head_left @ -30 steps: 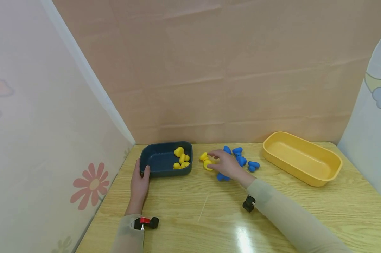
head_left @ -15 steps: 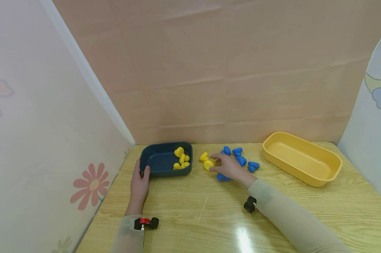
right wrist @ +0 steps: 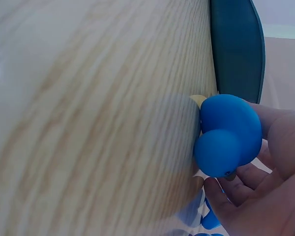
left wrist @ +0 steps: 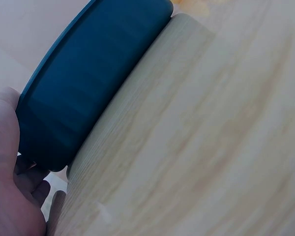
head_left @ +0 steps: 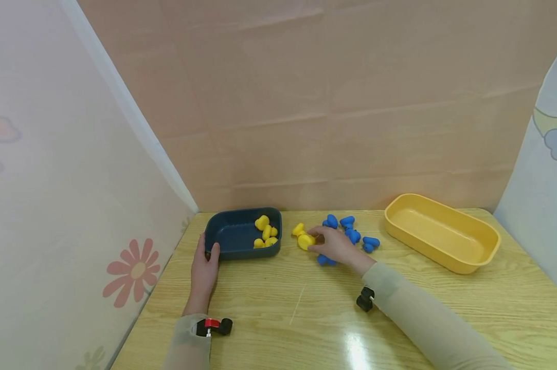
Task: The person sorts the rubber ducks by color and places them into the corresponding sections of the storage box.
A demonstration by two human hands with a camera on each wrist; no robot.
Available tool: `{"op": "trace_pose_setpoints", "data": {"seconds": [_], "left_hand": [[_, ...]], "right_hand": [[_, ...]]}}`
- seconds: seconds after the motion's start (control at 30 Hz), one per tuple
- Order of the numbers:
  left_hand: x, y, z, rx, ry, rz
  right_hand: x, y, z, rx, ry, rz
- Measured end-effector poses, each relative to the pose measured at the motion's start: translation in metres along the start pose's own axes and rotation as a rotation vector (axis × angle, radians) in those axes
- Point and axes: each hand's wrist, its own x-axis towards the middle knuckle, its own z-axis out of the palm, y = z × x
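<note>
In the head view my left hand [head_left: 204, 267] grips the front left corner of a dark blue bin [head_left: 243, 254], its thumb on the front wall. Several yellow rubber ducks [head_left: 262, 222] lie inside, toward the right end. My right hand [head_left: 336, 245] pinches another yellow duck [head_left: 305, 242] on the table between thumb and index finger. A further yellow duck [head_left: 298, 229] lies just behind it. Blue ducks [head_left: 352, 235] are scattered behind and beside that hand. One blue duck [right wrist: 228, 135] hides the pinched duck in the right wrist view.
A yellow bin [head_left: 440, 234] stands at the back right of the wooden table [head_left: 259, 308]. A tan backdrop [head_left: 306, 128] rises behind the table, with a white flower-printed panel [head_left: 97, 180] on the left.
My right hand has shifted slightly right, and its fingers have come to the sides of the nearer yellow duck, which has moved a little right. The left hand and dark blue bin are still.
</note>
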Motion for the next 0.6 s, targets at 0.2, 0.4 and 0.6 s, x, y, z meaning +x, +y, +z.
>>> {"op": "trace_pose_setpoints", "data": {"seconds": [0.2,0.4,0.6], "left_hand": [[-0.0004,0.0006,-0.0004,0.000,0.002,-0.001],[-0.0003,-0.0005,0.0005,-0.004,0.002,0.007],[0.0002,-0.0013,0.0014,-0.002,0.007,0.009]], "right_hand": [[0.0009,0.0011,0.0010,0.003,0.000,0.009],[0.0019,0.0002,0.0018,-0.011,0.008,0.020],[0.0024,-0.0005,0.0024,-0.023,0.011,0.033]]}}
